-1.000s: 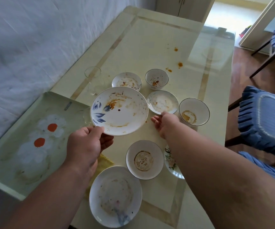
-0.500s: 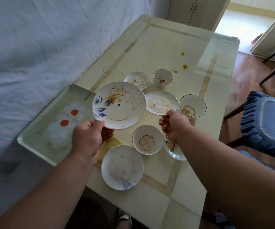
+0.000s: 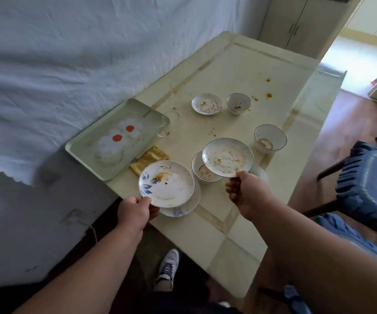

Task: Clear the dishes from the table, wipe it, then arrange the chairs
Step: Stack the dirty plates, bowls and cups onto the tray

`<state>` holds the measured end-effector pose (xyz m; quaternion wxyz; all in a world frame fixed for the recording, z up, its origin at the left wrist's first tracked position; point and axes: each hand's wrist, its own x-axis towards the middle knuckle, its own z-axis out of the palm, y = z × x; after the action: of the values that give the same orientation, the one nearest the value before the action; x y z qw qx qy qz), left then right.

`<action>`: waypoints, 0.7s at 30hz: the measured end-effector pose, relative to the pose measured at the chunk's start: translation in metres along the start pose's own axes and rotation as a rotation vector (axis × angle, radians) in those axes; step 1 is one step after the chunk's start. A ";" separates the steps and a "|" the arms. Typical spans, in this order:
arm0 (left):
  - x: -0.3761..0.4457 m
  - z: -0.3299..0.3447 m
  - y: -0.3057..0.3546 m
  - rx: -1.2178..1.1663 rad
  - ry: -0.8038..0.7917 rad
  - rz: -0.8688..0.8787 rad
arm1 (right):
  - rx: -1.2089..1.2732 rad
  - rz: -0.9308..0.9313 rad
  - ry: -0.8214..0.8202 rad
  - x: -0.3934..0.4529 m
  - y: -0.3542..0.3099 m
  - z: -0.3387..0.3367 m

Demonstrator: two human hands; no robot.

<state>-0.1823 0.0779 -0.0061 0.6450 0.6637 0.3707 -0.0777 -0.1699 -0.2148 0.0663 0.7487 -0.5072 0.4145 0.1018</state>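
Both plates are now lifting: left hand (image 3: 135,211) pinching the flowered plate (image 3: 167,183), right hand (image 3: 246,191) pinching the smeared plate (image 3: 227,157). Rim-only grips are risking tilt, slip.

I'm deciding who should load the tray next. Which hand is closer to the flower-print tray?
Left. The left hand grips the blue-leaf plate just off the flower-print tray's near corner. The right hand holds another plate further right, with dishes between it and the tray.

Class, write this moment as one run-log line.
stage: clearing dishes | left hand: holds blue-leaf plate | right hand: holds stained plate | tray: no dishes
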 end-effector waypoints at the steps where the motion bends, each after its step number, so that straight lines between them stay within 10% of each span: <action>1: -0.001 0.001 -0.006 0.003 0.004 -0.009 | -0.013 -0.006 -0.001 -0.005 0.004 -0.003; 21: 0.011 0.019 -0.064 -0.028 -0.014 -0.066 | -0.215 0.006 -0.156 -0.032 0.063 0.021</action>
<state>-0.2053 0.0576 -0.0671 0.6540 0.6413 0.3891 -0.0984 -0.2152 -0.1591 0.0503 0.7196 -0.5740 0.3432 0.1869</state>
